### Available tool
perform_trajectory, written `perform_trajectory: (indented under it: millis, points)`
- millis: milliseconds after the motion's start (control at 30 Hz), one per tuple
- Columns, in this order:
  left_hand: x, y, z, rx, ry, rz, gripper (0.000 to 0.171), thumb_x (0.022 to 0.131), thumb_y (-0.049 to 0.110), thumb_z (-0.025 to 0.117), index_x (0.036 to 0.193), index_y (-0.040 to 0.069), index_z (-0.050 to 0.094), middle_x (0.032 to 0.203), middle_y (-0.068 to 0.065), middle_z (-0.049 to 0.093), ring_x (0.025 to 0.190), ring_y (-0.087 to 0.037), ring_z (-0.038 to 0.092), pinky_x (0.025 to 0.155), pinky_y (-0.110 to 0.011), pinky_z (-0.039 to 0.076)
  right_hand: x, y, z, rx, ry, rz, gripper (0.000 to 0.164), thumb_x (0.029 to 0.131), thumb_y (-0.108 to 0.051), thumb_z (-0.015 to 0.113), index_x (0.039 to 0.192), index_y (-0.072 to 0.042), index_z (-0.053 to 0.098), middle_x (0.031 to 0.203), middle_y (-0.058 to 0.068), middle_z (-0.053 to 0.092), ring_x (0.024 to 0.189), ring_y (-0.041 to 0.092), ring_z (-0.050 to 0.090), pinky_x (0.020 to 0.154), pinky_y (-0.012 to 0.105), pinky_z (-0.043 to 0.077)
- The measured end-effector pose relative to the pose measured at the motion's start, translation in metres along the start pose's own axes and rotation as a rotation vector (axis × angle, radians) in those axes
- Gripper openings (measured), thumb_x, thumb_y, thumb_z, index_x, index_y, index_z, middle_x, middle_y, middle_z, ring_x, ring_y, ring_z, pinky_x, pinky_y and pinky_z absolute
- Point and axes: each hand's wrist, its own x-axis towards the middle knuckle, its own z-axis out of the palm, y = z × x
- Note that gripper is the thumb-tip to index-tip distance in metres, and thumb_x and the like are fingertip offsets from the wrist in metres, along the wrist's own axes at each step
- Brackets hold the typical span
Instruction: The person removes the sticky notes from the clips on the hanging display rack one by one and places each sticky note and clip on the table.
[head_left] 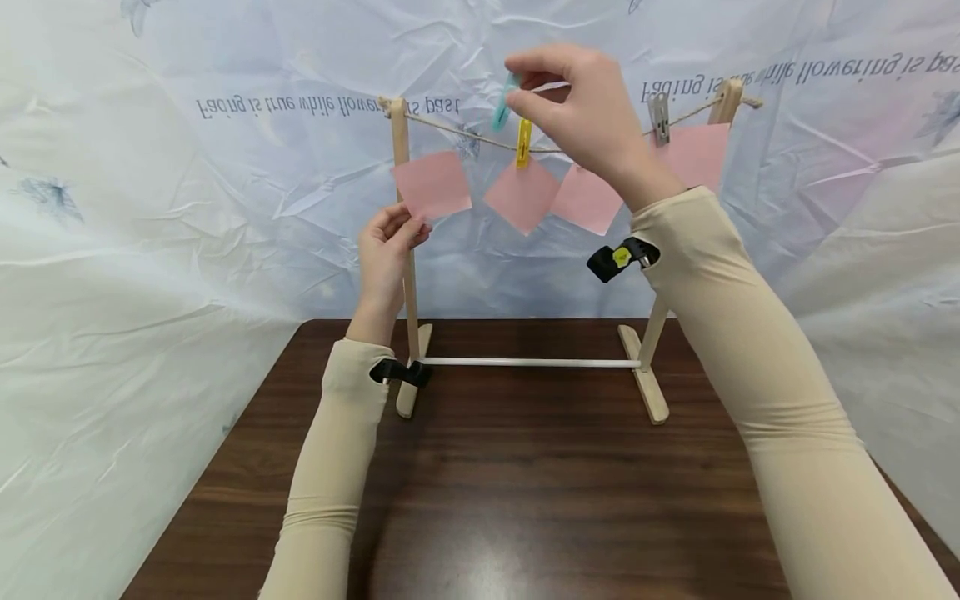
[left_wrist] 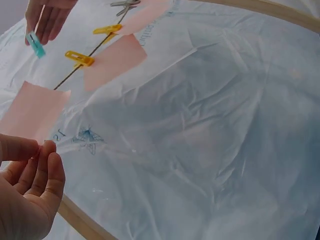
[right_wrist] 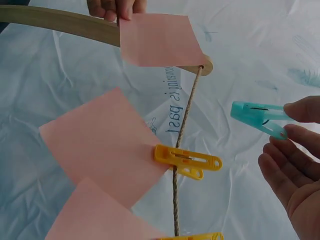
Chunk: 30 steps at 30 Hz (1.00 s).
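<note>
My left hand [head_left: 392, 246] pinches the lower edge of a pink paper square [head_left: 435, 185], which it holds up in front of the left post, near the rope [right_wrist: 189, 107]. Raised above the rope, my right hand [head_left: 581, 104] pinches a teal clothespin [right_wrist: 257, 116] by its handle ends, nose pointing down toward the rope. A yellow clothespin [head_left: 523, 143] clips another pink paper [head_left: 522, 196] to the rope just right of the held square. Beside it hangs a further pink paper [head_left: 588, 200], its yellow clothespin [right_wrist: 192, 236] partly cut off in the right wrist view.
A grey clothespin [head_left: 660, 118] holds a pink paper [head_left: 697, 154] near the right post [head_left: 726, 102]. The wooden stand, with a white crossbar [head_left: 528, 362], is on a dark wood table [head_left: 540, 483]. Behind it hangs a white printed sheet [head_left: 255, 192].
</note>
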Motion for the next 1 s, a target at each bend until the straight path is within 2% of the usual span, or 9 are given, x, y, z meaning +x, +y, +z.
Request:
perform_trajectory:
  millis: [200, 367, 500, 633, 767, 833, 1000]
  points:
    - [0.001, 0.008, -0.004, 0.035, 0.001, 0.013, 0.008, 0.098, 0.003, 0.065, 0.105, 0.003, 0.068, 0.09, -0.005, 0.067, 0.079, -0.015, 0.067, 0.081, -0.028, 0.056, -0.013, 0.009, -0.012, -0.022, 0.032, 0.019, 0.036, 0.099, -0.027, 0.066, 0.133, -0.015, 0.068, 0.129, 0.0, 0.065, 0.115, 0.007, 0.058, 0.096, 0.023, 0.05]
    - [-0.001, 0.013, -0.011, 0.075, -0.008, 0.065, 0.013, 0.097, 0.004, 0.066, 0.107, -0.002, 0.071, 0.09, -0.005, 0.069, 0.079, -0.016, 0.069, 0.079, -0.029, 0.057, -0.028, 0.021, -0.025, 0.021, 0.065, 0.037, 0.037, 0.098, -0.02, 0.067, 0.134, -0.012, 0.066, 0.128, 0.002, 0.063, 0.116, 0.009, 0.057, 0.096, 0.023, 0.05]
    - [-0.001, 0.018, -0.019, 0.079, -0.011, 0.097, 0.015, 0.096, 0.003, 0.067, 0.108, -0.005, 0.072, 0.09, -0.005, 0.071, 0.08, -0.018, 0.07, 0.079, -0.03, 0.057, -0.039, 0.03, -0.04, 0.028, 0.117, 0.036, 0.036, 0.098, -0.015, 0.067, 0.133, -0.009, 0.066, 0.122, -0.003, 0.062, 0.115, 0.01, 0.058, 0.095, 0.021, 0.049]
    - [0.0, 0.024, -0.032, 0.049, 0.02, 0.101, 0.011, 0.095, -0.002, 0.067, 0.102, -0.001, 0.075, 0.088, -0.005, 0.071, 0.078, -0.018, 0.069, 0.078, -0.028, 0.058, -0.052, 0.038, -0.057, 0.025, 0.196, 0.011, 0.034, 0.096, -0.011, 0.068, 0.13, -0.007, 0.068, 0.115, -0.01, 0.061, 0.109, 0.009, 0.061, 0.09, 0.018, 0.051]
    - [0.0, 0.03, -0.048, 0.029, 0.05, 0.1, 0.014, 0.093, -0.007, 0.067, 0.097, 0.002, 0.076, 0.087, -0.006, 0.071, 0.075, -0.015, 0.07, 0.076, -0.026, 0.059, -0.067, 0.047, -0.07, 0.057, 0.247, 0.026, 0.033, 0.095, -0.007, 0.069, 0.128, -0.006, 0.069, 0.113, -0.009, 0.061, 0.106, 0.01, 0.062, 0.087, 0.017, 0.051]
    - [-0.001, 0.033, -0.056, 0.036, 0.061, 0.107, 0.014, 0.092, -0.009, 0.067, 0.097, 0.001, 0.076, 0.087, -0.006, 0.072, 0.074, -0.015, 0.071, 0.074, -0.025, 0.059, -0.076, 0.052, -0.075, 0.08, 0.259, 0.048, 0.033, 0.094, -0.006, 0.069, 0.127, -0.005, 0.069, 0.112, -0.007, 0.06, 0.106, 0.011, 0.062, 0.089, 0.018, 0.051]
    - [-0.007, 0.04, -0.079, 0.066, 0.077, 0.108, 0.013, 0.09, -0.011, 0.068, 0.099, -0.005, 0.075, 0.089, -0.009, 0.072, 0.073, -0.015, 0.071, 0.073, -0.025, 0.059, -0.102, 0.067, -0.085, 0.042, 0.295, 0.068, 0.034, 0.094, -0.003, 0.068, 0.127, -0.003, 0.069, 0.11, -0.009, 0.059, 0.104, 0.009, 0.061, 0.09, 0.017, 0.05]
